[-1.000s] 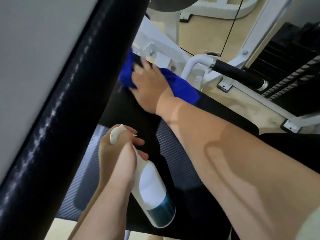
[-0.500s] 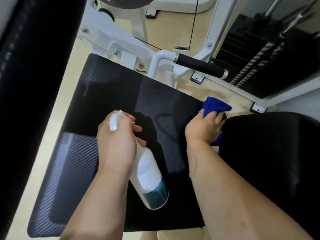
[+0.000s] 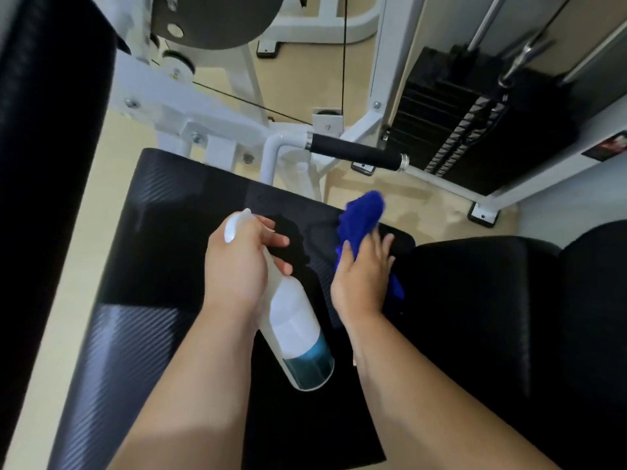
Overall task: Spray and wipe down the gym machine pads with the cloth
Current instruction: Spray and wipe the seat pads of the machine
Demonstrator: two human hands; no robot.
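A: What is each hand doing over the seat pad?
B: The left hand is gripping a white spray bottle, nozzle pointing away, blue liquid sitting at its base. The right hand is holding a bunched blue cloth at the pad's right edge, fingers spreading over it, just beside a second black pad

We lose the neck and trigger of the white plastic spray bottle under the curled left hand. The right hand covers the middle of the crumpled blue cloth, so we cannot tell its grip. The black textured seat pad runs off the bottom edge. The small red label is cut off at the right edge and unreadable.
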